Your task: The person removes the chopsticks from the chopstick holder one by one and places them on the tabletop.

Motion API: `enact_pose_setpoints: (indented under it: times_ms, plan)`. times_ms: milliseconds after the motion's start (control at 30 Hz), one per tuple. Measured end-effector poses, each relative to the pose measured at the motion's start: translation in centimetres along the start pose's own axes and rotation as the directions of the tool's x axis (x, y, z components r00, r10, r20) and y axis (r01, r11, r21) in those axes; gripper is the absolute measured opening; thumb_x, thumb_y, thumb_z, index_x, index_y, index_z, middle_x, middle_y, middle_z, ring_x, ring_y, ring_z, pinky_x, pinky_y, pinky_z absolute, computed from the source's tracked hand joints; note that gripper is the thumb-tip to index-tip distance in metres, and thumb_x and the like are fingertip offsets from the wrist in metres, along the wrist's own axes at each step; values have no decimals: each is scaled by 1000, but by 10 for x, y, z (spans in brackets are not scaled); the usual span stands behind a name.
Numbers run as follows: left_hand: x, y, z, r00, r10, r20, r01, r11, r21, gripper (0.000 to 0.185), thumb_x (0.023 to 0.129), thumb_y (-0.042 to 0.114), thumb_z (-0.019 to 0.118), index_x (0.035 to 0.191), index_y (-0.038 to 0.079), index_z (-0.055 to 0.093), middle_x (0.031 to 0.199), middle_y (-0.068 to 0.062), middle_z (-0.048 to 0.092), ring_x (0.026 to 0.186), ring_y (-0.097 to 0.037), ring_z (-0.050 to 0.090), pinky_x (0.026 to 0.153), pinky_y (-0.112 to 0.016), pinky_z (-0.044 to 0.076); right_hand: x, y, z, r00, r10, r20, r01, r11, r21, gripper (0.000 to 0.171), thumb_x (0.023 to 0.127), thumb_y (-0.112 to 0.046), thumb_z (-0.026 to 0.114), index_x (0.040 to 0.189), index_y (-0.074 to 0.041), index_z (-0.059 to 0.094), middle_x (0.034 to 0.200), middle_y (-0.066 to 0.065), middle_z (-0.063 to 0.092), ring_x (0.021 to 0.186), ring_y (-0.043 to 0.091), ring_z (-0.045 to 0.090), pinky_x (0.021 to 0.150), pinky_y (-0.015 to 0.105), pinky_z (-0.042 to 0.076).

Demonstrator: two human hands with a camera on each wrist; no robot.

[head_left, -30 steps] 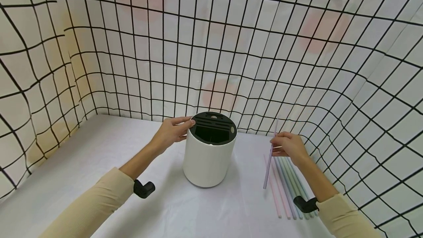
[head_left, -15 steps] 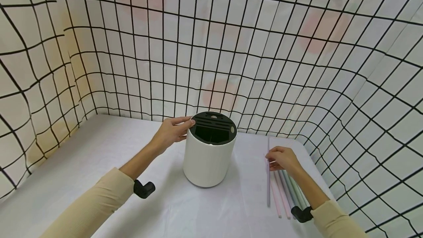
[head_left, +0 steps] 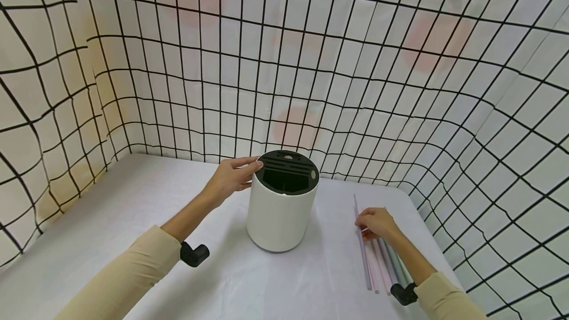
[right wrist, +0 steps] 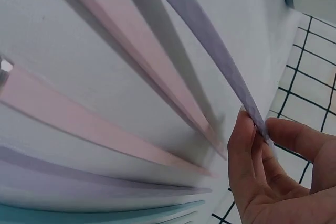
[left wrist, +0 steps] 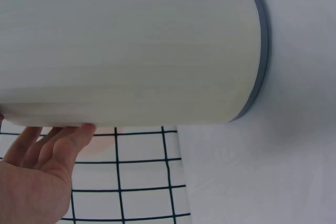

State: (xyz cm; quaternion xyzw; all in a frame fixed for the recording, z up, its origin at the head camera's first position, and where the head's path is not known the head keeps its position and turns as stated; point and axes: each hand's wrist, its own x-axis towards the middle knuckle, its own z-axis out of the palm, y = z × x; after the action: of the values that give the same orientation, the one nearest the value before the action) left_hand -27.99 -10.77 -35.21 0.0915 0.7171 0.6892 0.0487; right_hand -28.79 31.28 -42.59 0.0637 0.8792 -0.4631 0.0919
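At the centre of the head view stands a white cylindrical knife block (head_left: pixel 279 221) with a black slotted top and one large opening. My left hand (head_left: pixel 230 178) grips its upper left rim, thumb on the black top. In the left wrist view my fingertips (left wrist: pixel 86 128) touch the white wall. To the right, my right hand (head_left: pixel 378 222) pinches a pale purple straw (head_left: pixel 364 258) between thumb and fingers, near its far end in the right wrist view. Whether this straw's near end touches the table is hard to tell. Beside it lie two pink straws (right wrist: pixel 142 51).
More pastel straws (head_left: pixel 395 260), purple and green-blue, lie right of the pink ones, partly hidden under my right forearm. A black wire grid (head_left: pixel 284 83) stands around the back and sides of the white table (head_left: pixel 146 186).
My right hand has come down and slightly left with the purple straw, from raised above the other straws to low beside the pink ones. My left hand and the knife block have not moved.
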Motion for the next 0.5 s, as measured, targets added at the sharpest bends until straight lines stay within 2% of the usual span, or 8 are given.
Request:
enact_pose_setpoints:
  times_ms: [333, 500]
  plan:
    - [0, 1, 0, 1000, -3, -7, 3, 1000, 9, 58, 97, 36, 71, 145, 7, 56, 136, -13, 65, 125, -29, 64, 102, -40, 56, 5, 12, 8, 998, -57, -38, 52, 992, -111, 24, 87, -2, 71, 105, 13, 64, 76, 12, 70, 56, 17, 65, 51, 33, 61]
    - [-1, 2, 0, 1000, 4, -3, -4, 1000, 10, 59, 97, 36, 70, 145, 7, 55, 137, -14, 64, 126, -31, 63, 103, -42, 56, 4, 13, 11, 998, -43, -53, 36, 991, -132, 23, 87, -2, 72, 104, 11, 64, 76, 13, 71, 55, 17, 64, 51, 33, 61]
